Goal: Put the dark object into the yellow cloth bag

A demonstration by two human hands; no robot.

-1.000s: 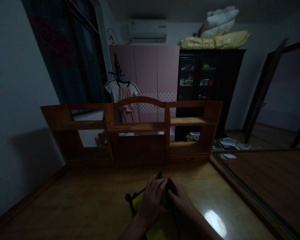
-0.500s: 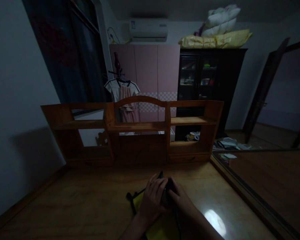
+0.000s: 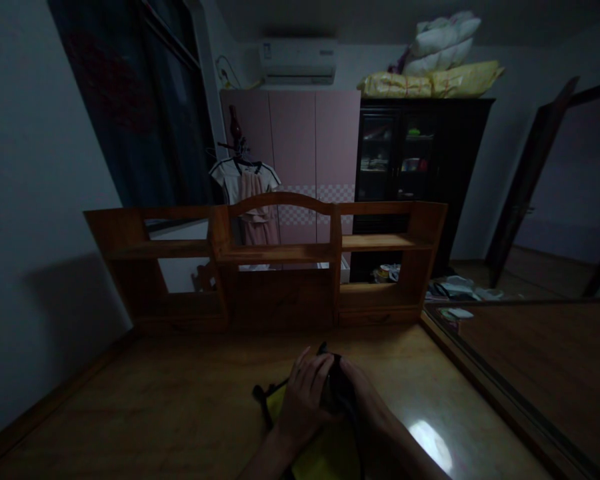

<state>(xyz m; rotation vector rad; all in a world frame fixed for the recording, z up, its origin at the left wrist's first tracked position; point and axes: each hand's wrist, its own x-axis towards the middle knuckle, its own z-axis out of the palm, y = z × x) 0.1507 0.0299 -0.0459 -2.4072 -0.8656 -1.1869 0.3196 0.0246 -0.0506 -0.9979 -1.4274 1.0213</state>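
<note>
A yellow thing with black edging (image 3: 330, 455), perhaps a fabric bag, lies on the wooden surface under my hands. My left hand (image 3: 307, 385) is curled over a dark, partly glossy object (image 3: 337, 388) at its far end. From the other side my right hand (image 3: 364, 395) wraps round the same object, its fingers mostly hidden behind it. The dimness and my fingers hide the object's exact kind. A black tip (image 3: 323, 347) sticks out beyond my left fingers, and a small black knob (image 3: 258, 392) sits at the yellow thing's left corner.
A wooden shelf unit (image 3: 275, 253) stands along the far edge of the wooden surface (image 3: 180, 400). A raised wooden rim (image 3: 480, 393) runs down the right side. Farther back are a pink wardrobe (image 3: 293, 133), a dark cabinet (image 3: 460, 147) and hanging clothes (image 3: 253, 187).
My right hand has shifted a little, and its thumb no longer shows across the dark object. More of that object is visible between my hands. My left hand has hardly moved.
</note>
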